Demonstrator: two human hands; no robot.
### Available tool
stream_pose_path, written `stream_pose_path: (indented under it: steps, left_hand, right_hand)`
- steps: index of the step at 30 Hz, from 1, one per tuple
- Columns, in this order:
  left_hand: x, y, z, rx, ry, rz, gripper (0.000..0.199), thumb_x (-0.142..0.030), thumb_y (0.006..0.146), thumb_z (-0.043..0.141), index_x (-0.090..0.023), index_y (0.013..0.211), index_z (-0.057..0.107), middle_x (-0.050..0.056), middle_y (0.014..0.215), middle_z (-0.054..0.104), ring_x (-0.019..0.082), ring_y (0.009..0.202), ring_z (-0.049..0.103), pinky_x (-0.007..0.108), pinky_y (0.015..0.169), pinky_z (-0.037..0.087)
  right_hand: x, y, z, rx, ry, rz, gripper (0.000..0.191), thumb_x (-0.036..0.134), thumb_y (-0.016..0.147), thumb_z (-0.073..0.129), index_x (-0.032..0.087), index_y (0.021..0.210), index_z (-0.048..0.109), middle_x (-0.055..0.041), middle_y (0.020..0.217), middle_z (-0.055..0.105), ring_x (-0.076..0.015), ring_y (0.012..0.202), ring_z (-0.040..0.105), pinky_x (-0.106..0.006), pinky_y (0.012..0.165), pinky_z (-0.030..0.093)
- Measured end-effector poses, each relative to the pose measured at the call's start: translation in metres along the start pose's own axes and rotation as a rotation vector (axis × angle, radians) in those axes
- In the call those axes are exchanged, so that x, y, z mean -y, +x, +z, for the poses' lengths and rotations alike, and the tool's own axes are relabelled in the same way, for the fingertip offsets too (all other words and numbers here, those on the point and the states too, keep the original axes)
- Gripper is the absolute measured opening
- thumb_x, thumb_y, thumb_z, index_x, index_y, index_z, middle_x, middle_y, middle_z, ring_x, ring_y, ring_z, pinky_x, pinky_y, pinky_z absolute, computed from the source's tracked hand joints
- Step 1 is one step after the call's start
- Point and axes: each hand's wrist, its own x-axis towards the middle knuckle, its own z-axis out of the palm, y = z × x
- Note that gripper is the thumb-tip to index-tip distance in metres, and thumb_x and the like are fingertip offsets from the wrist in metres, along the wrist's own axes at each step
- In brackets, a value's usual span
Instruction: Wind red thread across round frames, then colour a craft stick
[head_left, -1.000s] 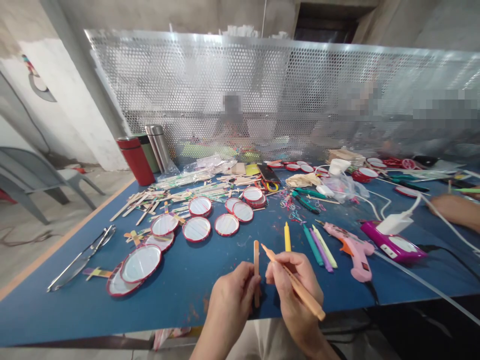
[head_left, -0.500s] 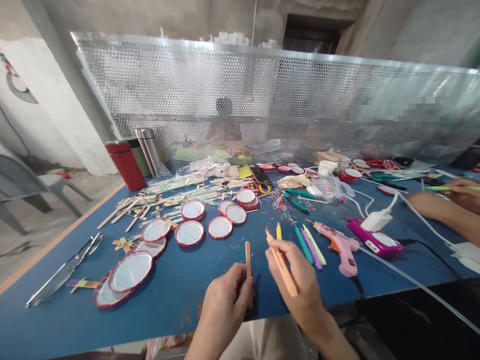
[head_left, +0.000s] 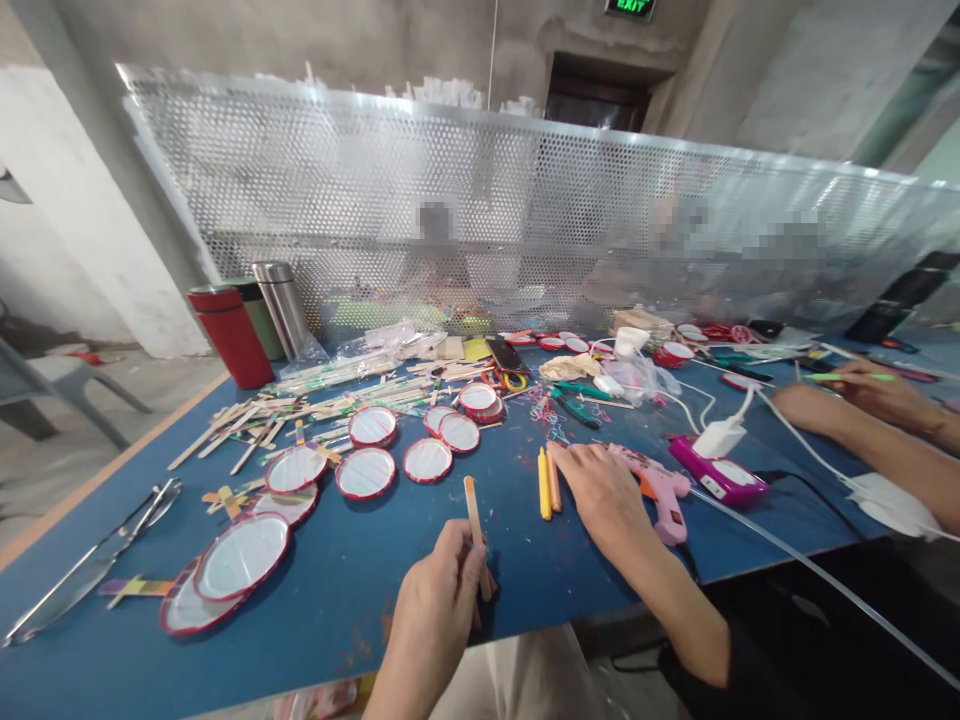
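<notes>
My left hand is closed on a wooden craft stick, which stands tilted up from its fingers. Palm down, my right hand lies over the table with its fingers stretched out, their tips by the top of an orange marker. A yellow marker rests just left of the orange one. What is beneath the right palm is hidden. Right beside that hand is a pink glue gun, partly covered by it.
Round red-rimmed discs, piled sticks and glasses occupy the left. Bottles stand behind. A purple power strip, cables and another person's arms are at the right. Perforated metal closes off the back.
The orange marker, earlier in my right hand, now lies beside the yellow one. My right hand has moved over where the teal, purple and pale yellow markers lay. The view has shifted slightly right.
</notes>
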Motion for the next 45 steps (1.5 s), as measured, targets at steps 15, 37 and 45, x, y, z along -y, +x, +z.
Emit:
stream_pose_path:
  steps: [15, 37, 45]
  left_hand:
    - [0.006, 0.001, 0.003, -0.017, 0.036, 0.022, 0.022, -0.035, 0.089, 0.042, -0.022, 0.072, 0.050, -0.004, 0.061, 0.066, 0.009, 0.041, 0.054, 0.018, 0.047, 0.040]
    - [-0.002, 0.002, -0.001, -0.027, 0.018, -0.005, 0.023, -0.032, 0.088, 0.041, -0.021, 0.069, 0.048, -0.004, 0.055, 0.057, 0.010, 0.042, 0.054, 0.019, 0.047, 0.039]
    - [0.003, 0.001, 0.003, 0.003, 0.055, 0.004, 0.019, -0.029, 0.087, 0.040, -0.022, 0.072, 0.049, -0.004, 0.058, 0.060, 0.009, 0.044, 0.054, 0.018, 0.049, 0.039]
  right_hand:
    - [-0.002, -0.019, -0.023, 0.208, -0.090, 0.280, 0.016, 0.024, 0.087, 0.057, 0.015, 0.081, 0.068, -0.0105, 0.082, 0.072, -0.0245, 0.078, 0.067, -0.029, 0.064, 0.042]
    - [0.037, -0.025, -0.030, -0.070, 1.298, 0.370, 0.017, 0.033, 0.089, 0.049, 0.019, 0.097, 0.056, 0.0001, 0.070, 0.060, -0.0126, 0.055, 0.057, -0.022, 0.050, 0.044]
    - [0.083, -0.034, -0.035, -0.353, 1.435, 0.299, 0.015, 0.025, 0.085, 0.061, 0.022, 0.099, 0.059, -0.0022, 0.081, 0.066, -0.0144, 0.068, 0.064, -0.025, 0.064, 0.052]
